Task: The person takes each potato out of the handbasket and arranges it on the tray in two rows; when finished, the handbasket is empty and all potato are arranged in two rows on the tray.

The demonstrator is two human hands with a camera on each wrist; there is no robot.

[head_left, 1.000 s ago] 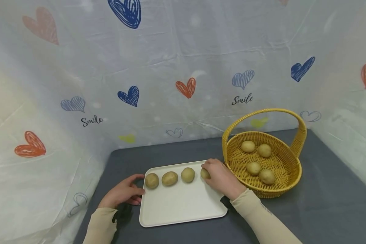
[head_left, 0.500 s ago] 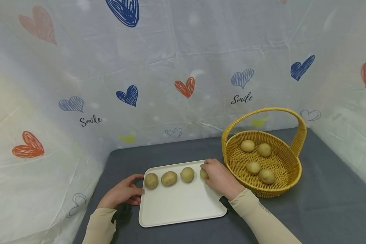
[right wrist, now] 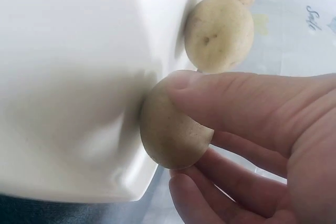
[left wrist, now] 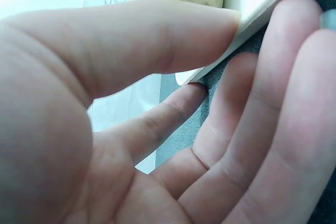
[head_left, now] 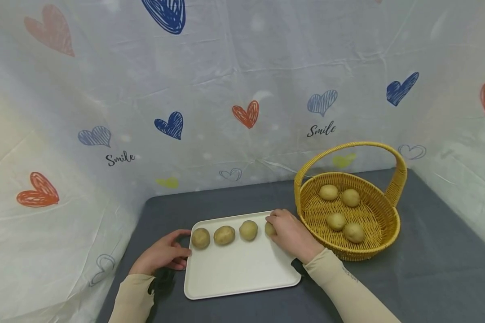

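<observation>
My right hand point(head_left: 291, 235) pinches a potato point(right wrist: 176, 127) between thumb and fingers at the far right corner of a white tray point(head_left: 242, 273); in the right wrist view the potato touches the tray. Three more potatoes stand in a row along the tray's far side: one at the left point(head_left: 200, 238), one in the middle point(head_left: 224, 235) and one nearer my right hand point(head_left: 248, 230). My left hand point(head_left: 163, 253) rests against the tray's left edge. In the left wrist view its thumb point(left wrist: 173, 35) touches the rim, with loosely extended fingers beside the edge.
A yellow wicker basket point(head_left: 390, 233) with a tall handle stands right of the tray, close to my right hand. Several potatoes lie in it. A dark grey cloth point(head_left: 440, 278) covers the table, and a white curtain point(head_left: 210, 72) printed with hearts hangs behind.
Only a slight shift of the head view shows. Both hands, the tray and the potatoes keep their places, and my right hand still holds the same potato.
</observation>
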